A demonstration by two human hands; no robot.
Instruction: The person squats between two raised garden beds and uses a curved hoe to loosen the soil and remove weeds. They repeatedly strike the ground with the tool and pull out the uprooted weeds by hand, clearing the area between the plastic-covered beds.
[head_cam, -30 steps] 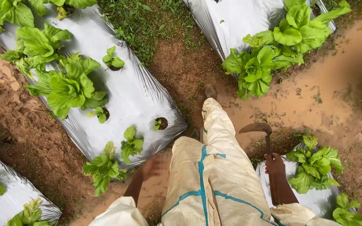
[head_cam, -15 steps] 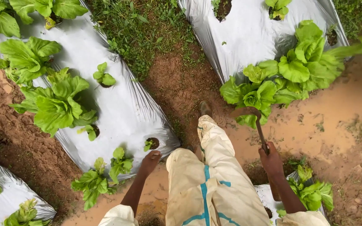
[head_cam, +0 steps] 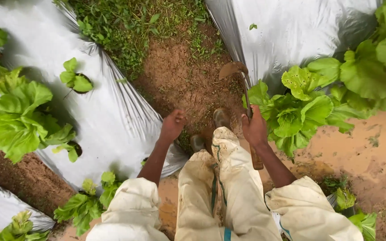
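Right hand [head_cam: 254, 129] gripping the wooden handle of a sickle [head_cam: 242, 91], curved blade [head_cam: 232, 69] hanging over the bare soil path [head_cam: 179, 85] beside the silver mulch sheet's edge [head_cam: 246, 40], left hand [head_cam: 173, 125] loosely curled, holding nothing, hovering near the left sheet's corner [head_cam: 126, 120], leafy green plant [head_cam: 300, 107] touching the right wrist side.

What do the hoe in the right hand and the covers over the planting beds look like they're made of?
Hoe: the curved blade looks like dull, brownish metal, perhaps rusty or muddy; the handle looks like wood, brown and matte. The right hand grips it.
Bed covers: thin plastic sheet, silvery and glossy, wrinkled with bright glare.
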